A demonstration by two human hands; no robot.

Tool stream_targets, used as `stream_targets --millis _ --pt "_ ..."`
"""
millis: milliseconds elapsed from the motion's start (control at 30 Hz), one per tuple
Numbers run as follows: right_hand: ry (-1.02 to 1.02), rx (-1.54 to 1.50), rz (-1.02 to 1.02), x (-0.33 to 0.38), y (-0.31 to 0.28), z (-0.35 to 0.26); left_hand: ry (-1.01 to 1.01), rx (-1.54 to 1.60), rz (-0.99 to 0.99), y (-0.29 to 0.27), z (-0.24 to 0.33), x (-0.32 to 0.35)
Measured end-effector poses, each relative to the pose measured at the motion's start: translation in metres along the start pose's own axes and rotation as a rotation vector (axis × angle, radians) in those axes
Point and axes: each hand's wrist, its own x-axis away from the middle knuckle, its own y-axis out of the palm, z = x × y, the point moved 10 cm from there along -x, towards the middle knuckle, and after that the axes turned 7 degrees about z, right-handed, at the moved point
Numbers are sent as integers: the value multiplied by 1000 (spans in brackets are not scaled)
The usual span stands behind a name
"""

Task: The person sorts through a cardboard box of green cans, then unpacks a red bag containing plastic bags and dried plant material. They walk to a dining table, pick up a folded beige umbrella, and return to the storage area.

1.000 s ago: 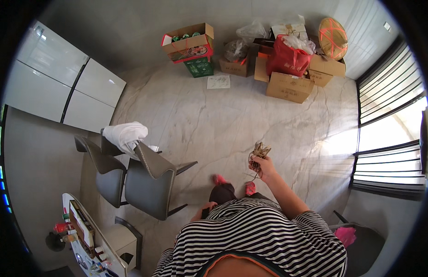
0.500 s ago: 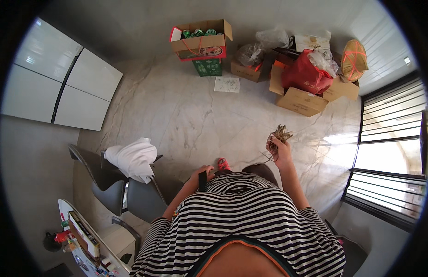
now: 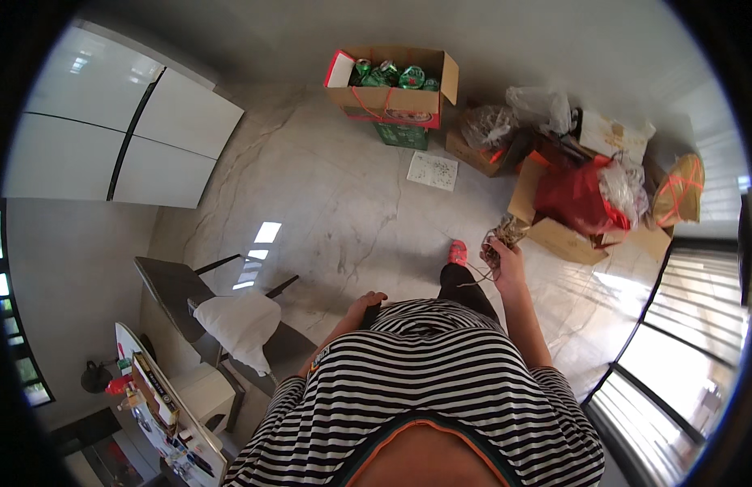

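Observation:
My right hand (image 3: 508, 261) is raised in front of me and grips a tangled bundle of brownish string (image 3: 499, 236), with loose strands hanging down. My left hand (image 3: 366, 307) hangs low by my hip, fingers loosely curled, holding nothing that I can see. I wear a black-and-white striped shirt, and one red shoe (image 3: 457, 252) shows on the pale marble floor ahead of me.
An open cardboard box with green cans (image 3: 392, 85) stands at the far wall on a green crate. To the right lie more boxes (image 3: 561, 235), a red bag (image 3: 577, 197) and plastic bags. A grey chair with white cloth (image 3: 238, 321) is at my left, beside white cabinets (image 3: 120, 134).
I have walked forward toward the boxes; the chairs have slipped to my left and behind. My right hand still carries the string bundle. My left hand has come into view at my hip.

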Motion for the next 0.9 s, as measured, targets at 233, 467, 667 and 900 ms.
stream_targets --millis 233,467,667,900 --pt "0 179 -151 -93 133 -72 -347 617 109 21 80 -2" --pt "86 306 -208 -160 245 -42 -216 601 54 -53 -5 -76" --pt "132 181 -160 -176 273 -22 -71 487 7 -126 47 -114" --pt "-47 67 187 -231 139 -91 -246 -17 -22 -174 -4 -192"
